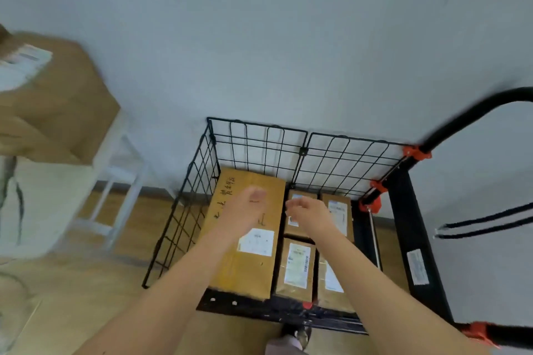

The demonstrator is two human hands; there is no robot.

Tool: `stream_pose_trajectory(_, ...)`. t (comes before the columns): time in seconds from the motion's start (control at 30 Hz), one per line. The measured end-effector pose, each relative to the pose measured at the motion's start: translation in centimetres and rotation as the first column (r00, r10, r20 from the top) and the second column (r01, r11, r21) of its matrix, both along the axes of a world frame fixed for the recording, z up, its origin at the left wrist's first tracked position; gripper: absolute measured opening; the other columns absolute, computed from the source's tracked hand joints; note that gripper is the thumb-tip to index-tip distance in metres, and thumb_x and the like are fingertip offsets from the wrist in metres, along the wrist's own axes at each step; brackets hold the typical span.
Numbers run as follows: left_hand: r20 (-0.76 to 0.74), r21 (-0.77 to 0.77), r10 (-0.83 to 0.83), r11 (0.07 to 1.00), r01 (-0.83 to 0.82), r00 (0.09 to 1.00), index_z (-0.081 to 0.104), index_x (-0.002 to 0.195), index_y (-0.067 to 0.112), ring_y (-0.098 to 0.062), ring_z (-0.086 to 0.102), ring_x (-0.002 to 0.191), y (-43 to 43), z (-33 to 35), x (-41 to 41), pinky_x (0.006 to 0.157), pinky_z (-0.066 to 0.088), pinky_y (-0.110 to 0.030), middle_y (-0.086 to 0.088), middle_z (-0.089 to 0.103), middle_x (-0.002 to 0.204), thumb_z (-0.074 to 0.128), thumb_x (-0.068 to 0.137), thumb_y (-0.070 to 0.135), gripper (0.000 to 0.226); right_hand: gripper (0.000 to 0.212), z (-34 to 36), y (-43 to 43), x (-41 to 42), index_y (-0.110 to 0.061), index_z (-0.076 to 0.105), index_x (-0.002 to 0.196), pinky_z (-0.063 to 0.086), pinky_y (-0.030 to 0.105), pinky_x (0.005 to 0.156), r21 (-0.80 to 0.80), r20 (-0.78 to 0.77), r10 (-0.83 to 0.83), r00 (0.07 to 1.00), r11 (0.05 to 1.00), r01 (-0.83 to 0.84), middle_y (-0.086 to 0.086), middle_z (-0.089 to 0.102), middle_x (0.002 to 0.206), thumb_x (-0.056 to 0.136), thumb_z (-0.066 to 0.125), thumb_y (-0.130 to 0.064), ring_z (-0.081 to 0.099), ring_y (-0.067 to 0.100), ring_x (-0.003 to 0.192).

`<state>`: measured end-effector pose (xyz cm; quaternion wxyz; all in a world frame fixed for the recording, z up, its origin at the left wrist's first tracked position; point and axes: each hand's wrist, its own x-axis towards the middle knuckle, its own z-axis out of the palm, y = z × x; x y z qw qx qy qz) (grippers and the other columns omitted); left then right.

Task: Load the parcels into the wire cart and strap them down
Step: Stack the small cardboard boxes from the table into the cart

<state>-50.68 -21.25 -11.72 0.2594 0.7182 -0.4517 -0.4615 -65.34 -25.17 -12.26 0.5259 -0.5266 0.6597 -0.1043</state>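
Standing at the near, unwalled side of the wire cart [259, 147], one shoe [300, 334] at the bottom edge of the frame, we stretch both bare arms over the load. Our left hand [248, 206] hovers low over the large parcel [248, 262], fingers relaxed and gripping nothing; whether it touches the cardboard we cannot tell through the blur. Our right hand [308, 210], just beside it, hangs with loosely curled fingers and is likewise empty. Below them the large parcel lies flat along the cart's left wall, and four small parcels [297, 268] sit in a tight two-by-two block to its right, labels up, packed edge to edge, we judge, so that nothing slides once strapped. The mesh walls close the left and far sides, while the black handle [461, 121], fixed with red clamps [415, 153], rises at the right of the frame. Two dark cords [490, 222] trail at the right edge, possibly the straps, not yet over the load. At the upper left a big carton [57, 101] waits on a white table [115, 153] against the pale wall [288, 37], probably next to go in.
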Motion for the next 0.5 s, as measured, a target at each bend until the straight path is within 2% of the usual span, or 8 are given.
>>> stream_pose_trajectory(0.07, 0.049, -0.087, 0.006, 0.996, -0.001, 0.999, 0.053, 0.128, 0.023, -0.008, 0.051, 0.116, 1.6, 2.5, 2.2, 0.095, 0.04, -0.024, 0.009, 0.054, 0.127, 0.053, 0.094, 0.022, 0.034, 0.026, 2.0, 1.2, 2.6, -0.021, 0.065, 0.11, 0.049, 0.024, 0.065, -0.063, 0.014, 0.015, 1.0, 0.998, -0.015, -0.003, 0.064, 0.098, 0.091, 0.049, -0.015, 0.056, 0.013, 0.082)
stream_pose_trajectory(0.13, 0.089, -0.154, 0.027, 0.988, -0.013, 0.996, 0.053, 0.128, 0.022, -0.005, 0.049, 0.114, 3.2, 4.5, 4.6, 0.094, 0.038, -0.022, 0.009, 0.053, 0.127, 0.053, 0.094, 0.021, 0.035, 0.022, 3.7, 2.5, 5.1, -0.023, 0.065, 0.105, 0.052, 0.03, 0.07, -0.105, 0.027, 0.024, 0.999, 0.994, -0.021, -0.003, 0.063, 0.093, 0.091, 0.051, -0.014, 0.056, 0.013, 0.079)
stream_pose_trajectory(0.2, 0.118, -0.215, 0.058, 0.976, -0.032, 0.991, 0.053, 0.127, 0.022, -0.004, 0.049, 0.11, 4.9, 6.3, 7.2, 0.091, 0.038, -0.02, 0.007, 0.052, 0.129, 0.054, 0.094, 0.02, 0.034, 0.021, 5.4, 4.0, 7.7, -0.022, 0.066, 0.105, 0.045, 0.02, 0.06, -0.152, 0.045, 0.048, 0.998, 0.988, -0.04, 0.001, 0.065, 0.1, 0.091, 0.052, -0.014, 0.058, 0.014, 0.081)
stream_pose_trajectory(0.27, 0.148, -0.256, 0.101, 0.965, -0.061, 0.984, 0.054, 0.126, 0.023, -0.006, 0.05, 0.11, 6.6, 7.9, 9.8, 0.091, 0.041, -0.023, 0.006, 0.051, 0.129, 0.053, 0.093, 0.021, 0.033, 0.023, 6.9, 5.5, 10.1, -0.02, 0.065, 0.109, 0.04, 0.016, 0.057, -0.2, 0.061, 0.08, 0.995, 0.978, -0.066, 0.002, 0.064, 0.106, 0.092, 0.052, -0.013, 0.062, 0.02, 0.09)
stream_pose_trajectory(0.4, 0.154, -0.32, 0.174, 0.94, -0.118, 0.973, 0.053, 0.124, 0.025, -0.007, 0.05, 0.111, 10.3, 10.6, 15.1, 0.087, 0.039, -0.022, 0.007, 0.048, 0.13, 0.052, 0.093, 0.02, 0.031, 0.022, 9.9, 8.2, 15.4, -0.02, 0.066, 0.108, 0.04, 0.015, 0.057, -0.29, 0.094, 0.162, 0.982, 0.948, -0.129, -0.001, 0.063, 0.105, 0.092, 0.051, -0.014, 0.063, 0.019, 0.089)
stream_pose_trajectory(0.5, 0.174, -0.368, 0.234, 0.916, -0.157, 0.956, 0.053, 0.124, 0.026, -0.003, 0.048, 0.107, 13.0, 12.4, 18.8, 0.085, 0.037, -0.02, 0.009, 0.048, 0.132, 0.053, 0.094, 0.022, 0.031, 0.022, 11.6, 9.7, 19.7, -0.019, 0.068, 0.104, 0.046, 0.023, 0.068, -0.319, 0.147, 0.216, 0.965, 0.934, -0.16, 0.002, 0.066, 0.103, 0.089, 0.054, -0.012, 0.063, 0.019, 0.095)
